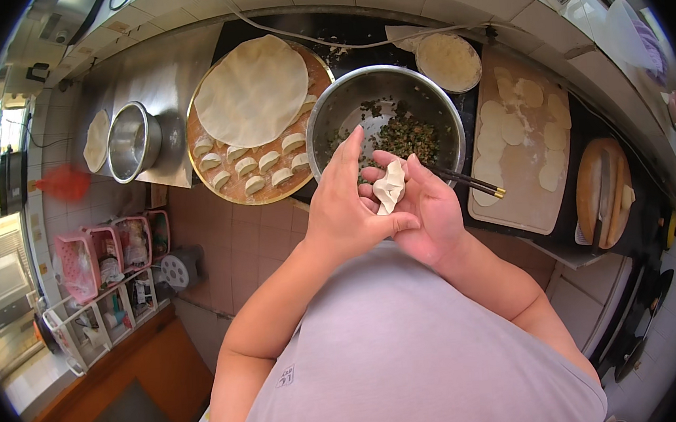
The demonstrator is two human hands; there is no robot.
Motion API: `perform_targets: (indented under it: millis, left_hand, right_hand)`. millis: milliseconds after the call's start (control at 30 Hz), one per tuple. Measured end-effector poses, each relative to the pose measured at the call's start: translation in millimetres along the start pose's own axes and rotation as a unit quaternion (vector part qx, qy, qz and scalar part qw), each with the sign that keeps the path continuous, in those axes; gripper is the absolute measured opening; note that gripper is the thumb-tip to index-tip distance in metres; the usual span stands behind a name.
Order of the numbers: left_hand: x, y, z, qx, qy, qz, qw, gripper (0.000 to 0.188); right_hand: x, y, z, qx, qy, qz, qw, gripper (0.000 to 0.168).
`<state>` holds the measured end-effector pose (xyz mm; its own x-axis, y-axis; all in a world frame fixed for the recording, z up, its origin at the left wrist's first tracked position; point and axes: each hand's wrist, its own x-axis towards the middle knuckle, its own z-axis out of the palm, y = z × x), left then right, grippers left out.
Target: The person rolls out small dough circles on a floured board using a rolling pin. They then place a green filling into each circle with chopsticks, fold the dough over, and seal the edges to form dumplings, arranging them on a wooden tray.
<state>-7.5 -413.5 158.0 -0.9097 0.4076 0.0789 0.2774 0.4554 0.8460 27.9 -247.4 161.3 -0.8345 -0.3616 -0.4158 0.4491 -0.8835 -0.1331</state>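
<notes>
A pale folded dumpling point(390, 188) lies on the curled fingers of my right hand point(437, 218), whose thumb stands beside it. My left hand point(340, 196) is cupped around its left side, fingers pointing up and thumb crossing in front of the right palm near the dumpling's lower end. How firmly the left hand grips is hidden. Just beyond both hands is a large steel bowl point(330, 116) with chopped green and brown filling point(409, 137). Dark chopsticks point(479, 187) with gold ends lean over its right rim, partly hidden by my right hand.
Left of the bowl, a round gold-rimmed board point(204, 180) bears several dumplings point(267, 162) and a big dough sheet point(254, 92). A cutting board point(508, 215) with dough rounds point(513, 129), a flour bowl point(448, 62) and a knife point(602, 202) on a wooden board stand right. A steel pot point(148, 139) sits left.
</notes>
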Motion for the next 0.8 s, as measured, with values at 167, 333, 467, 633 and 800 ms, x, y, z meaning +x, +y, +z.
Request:
perform_targets:
  millis: [167,333,467,633,800]
  left_hand:
    - [-10.4,-14.6,-33.5,-0.069,-0.077,-0.052,0.993,0.153]
    - [30.6,-177.5,-172.7,-0.050,0.178,-0.241,0.953,0.037]
    - [54.0,-298.8,-243.9,0.025,0.200,-0.307,0.930,0.048]
    - [105.3,-324.2,-254.4,-0.001,0.115,-0.389,0.914,0.045]
    - [121.0,-344.0,-248.9,0.029,0.143,-0.340,0.929,0.035]
  right_hand:
    - [13.8,-3.9,-6.6,-0.082,0.024,-0.044,0.995,0.042]
    - [26.5,10.9,-25.7,-0.183,0.093,-0.111,0.972,0.039]
    - [38.0,35.8,-17.5,-0.200,0.133,-0.134,0.962,0.038]
    - [49.8,65.9,3.8,-0.200,0.179,-0.172,0.948,0.038]
    - [57.2,83.9,13.1,-0.209,0.210,-0.205,0.933,0.041]
